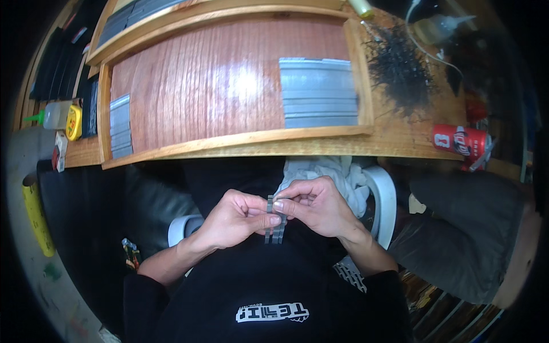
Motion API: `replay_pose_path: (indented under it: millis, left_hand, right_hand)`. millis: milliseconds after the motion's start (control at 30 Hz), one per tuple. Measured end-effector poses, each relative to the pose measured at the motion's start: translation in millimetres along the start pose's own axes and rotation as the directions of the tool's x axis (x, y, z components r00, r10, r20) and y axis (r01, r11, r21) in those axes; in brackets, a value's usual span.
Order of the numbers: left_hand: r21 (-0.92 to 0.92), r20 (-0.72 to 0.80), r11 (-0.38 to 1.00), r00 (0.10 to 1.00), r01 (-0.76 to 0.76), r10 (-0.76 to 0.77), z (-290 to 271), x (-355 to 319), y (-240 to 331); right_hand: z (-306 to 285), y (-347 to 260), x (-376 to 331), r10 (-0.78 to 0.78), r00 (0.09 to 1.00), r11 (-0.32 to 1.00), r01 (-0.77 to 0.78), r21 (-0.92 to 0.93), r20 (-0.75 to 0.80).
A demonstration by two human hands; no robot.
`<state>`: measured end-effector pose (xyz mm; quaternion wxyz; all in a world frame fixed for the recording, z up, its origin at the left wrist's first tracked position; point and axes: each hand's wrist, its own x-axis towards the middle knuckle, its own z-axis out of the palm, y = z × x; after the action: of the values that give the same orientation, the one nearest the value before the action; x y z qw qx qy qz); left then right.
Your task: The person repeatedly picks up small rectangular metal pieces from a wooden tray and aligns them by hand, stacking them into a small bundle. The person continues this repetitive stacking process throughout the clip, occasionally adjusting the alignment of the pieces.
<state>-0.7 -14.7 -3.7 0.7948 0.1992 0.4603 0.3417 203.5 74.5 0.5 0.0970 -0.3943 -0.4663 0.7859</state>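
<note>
Close to my body, below the table edge, both hands meet over a few narrow grey notched strips that look like metal. My left hand is closed, its thumb pressed on the strips from the left. Thumb and fingers of my right hand pinch the upper part of the same strips. The strips stand roughly upright side by side, and their upper ends are partly hidden by my fingers. Ahead lies a wood-framed tray with a block of grey strips at its right and a smaller row of grey strips at its left.
A heap of thin black pieces lies right of the tray, near a red can and a clear nozzle bottle. At left are a green-tipped bottle and a yellow container. A pale cloth hangs by a white chair arm.
</note>
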Motion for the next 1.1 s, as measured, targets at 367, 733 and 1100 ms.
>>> replay_pose_path:
  millis: [367,733,1100]
  left_hand:
    - [-0.017,0.021,0.999,0.999,0.033,-0.033,5,-2,-25]
    - [-0.053,-0.021,0.997,0.998,-0.057,0.056,-22,27,35]
    - [-0.029,-0.039,0.995,0.995,-0.094,0.093,-23,28,33]
  right_hand:
    - [11,15,-1,-0.047,0.998,0.999,0.047,-0.004,-0.032]
    - [15,1,41,-0.114,0.984,0.937,0.153,0.314,-0.139]
    - [23,7,46,-0.124,0.974,0.902,0.191,0.386,-0.190]
